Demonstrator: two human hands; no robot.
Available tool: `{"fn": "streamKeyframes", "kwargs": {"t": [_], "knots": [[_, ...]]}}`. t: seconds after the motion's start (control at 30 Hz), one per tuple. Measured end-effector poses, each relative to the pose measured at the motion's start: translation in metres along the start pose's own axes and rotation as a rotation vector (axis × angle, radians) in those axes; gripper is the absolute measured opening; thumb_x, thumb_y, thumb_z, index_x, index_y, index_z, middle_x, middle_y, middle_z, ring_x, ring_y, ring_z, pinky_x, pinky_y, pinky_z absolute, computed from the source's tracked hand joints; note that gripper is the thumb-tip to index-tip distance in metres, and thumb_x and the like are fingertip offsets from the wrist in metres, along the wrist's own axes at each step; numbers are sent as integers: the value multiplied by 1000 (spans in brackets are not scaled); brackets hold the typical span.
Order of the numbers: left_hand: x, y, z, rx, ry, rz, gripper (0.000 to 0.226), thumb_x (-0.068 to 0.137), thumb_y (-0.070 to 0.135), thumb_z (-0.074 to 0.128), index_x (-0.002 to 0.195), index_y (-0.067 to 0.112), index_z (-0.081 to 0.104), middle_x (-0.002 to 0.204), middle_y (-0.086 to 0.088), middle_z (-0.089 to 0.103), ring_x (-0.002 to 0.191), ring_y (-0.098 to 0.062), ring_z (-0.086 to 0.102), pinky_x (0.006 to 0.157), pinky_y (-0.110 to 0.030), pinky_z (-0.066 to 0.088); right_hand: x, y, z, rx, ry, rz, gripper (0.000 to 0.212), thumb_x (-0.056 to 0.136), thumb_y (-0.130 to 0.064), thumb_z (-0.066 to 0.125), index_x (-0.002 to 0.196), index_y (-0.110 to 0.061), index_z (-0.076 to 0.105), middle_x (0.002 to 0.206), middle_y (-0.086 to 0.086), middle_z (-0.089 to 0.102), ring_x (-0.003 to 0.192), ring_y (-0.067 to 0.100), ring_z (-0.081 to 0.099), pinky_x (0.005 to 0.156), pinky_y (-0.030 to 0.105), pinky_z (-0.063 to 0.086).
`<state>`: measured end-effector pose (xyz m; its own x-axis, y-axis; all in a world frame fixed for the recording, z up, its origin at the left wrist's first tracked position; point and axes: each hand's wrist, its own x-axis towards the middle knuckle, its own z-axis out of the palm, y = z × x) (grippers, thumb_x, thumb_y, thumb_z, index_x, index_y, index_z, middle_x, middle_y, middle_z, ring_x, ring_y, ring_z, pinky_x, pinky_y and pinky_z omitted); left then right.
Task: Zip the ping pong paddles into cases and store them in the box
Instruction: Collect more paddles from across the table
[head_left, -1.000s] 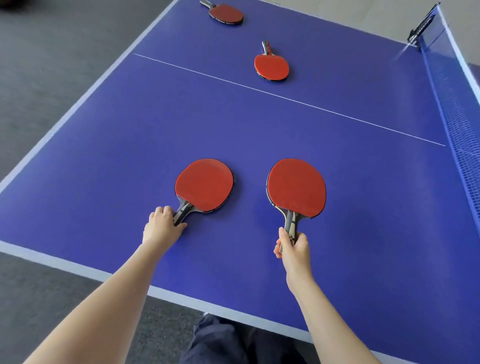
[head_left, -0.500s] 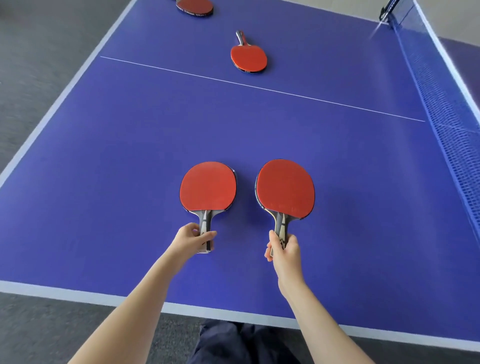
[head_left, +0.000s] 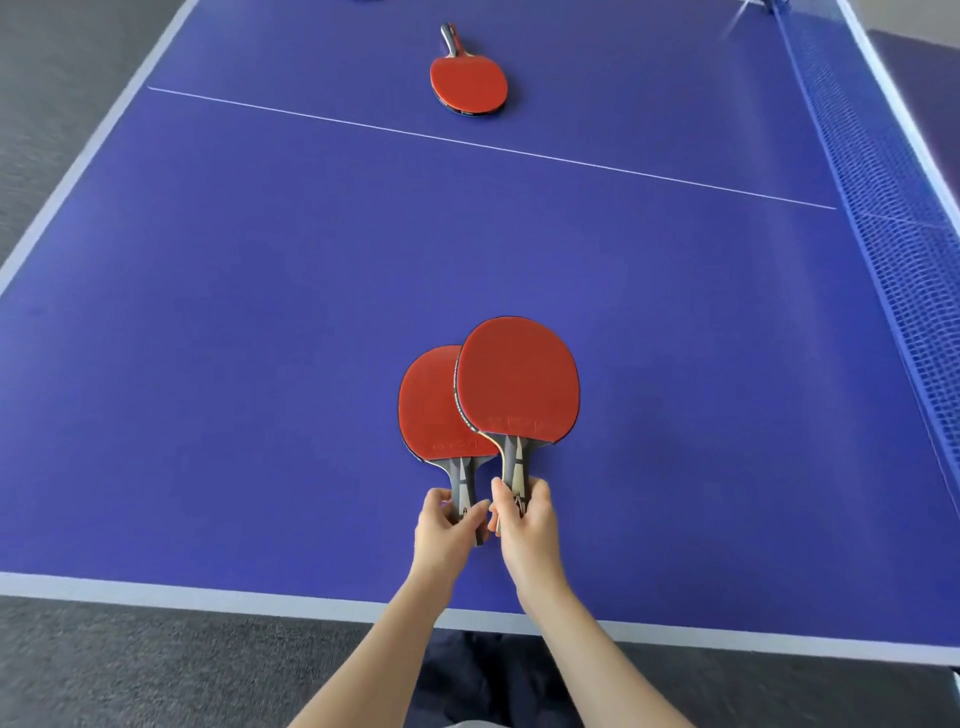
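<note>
Open table (head_left: 260, 364) left; third paddle (head_left: 470, 83) far ahead; net (head_left: 893, 208) right.

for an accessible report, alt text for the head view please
The left hand and right hand each grip a red rubber-faced ping pong paddle by its handle over a blue table, the right paddle overlapping the left paddle. A third red paddle lies farther off.

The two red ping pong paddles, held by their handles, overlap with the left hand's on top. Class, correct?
No. In the head view the red rubber-faced paddle in the right hand lies on top of the other red paddle in the left hand; both are held by their handles.
</note>
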<state>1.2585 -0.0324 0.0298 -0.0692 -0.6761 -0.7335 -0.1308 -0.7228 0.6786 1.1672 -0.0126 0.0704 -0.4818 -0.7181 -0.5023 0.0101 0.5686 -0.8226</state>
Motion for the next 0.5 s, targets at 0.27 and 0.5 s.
{"fn": "streamKeyframes", "kwargs": {"t": [0.27, 0.5], "knots": [[-6, 3, -7, -335, -175, -70, 39, 102, 33, 40, 104, 5, 67, 89, -8, 70, 80, -16, 67, 74, -28, 52, 1, 13, 21, -95, 20, -39, 12, 95, -27, 55, 94, -16, 52, 92, 1, 61, 80, 7, 59, 60, 11, 44], [-12, 8, -9, -379, -258, -82, 44, 103, 38, 33, 106, 13, 69, 90, -3, 72, 87, -14, 67, 78, -26, 49, 3, 25, 28, -170, 10, -62, 17, 96, -28, 54, 91, -13, 49, 94, 4, 55, 81, 10, 54, 62, 12, 42]]}}
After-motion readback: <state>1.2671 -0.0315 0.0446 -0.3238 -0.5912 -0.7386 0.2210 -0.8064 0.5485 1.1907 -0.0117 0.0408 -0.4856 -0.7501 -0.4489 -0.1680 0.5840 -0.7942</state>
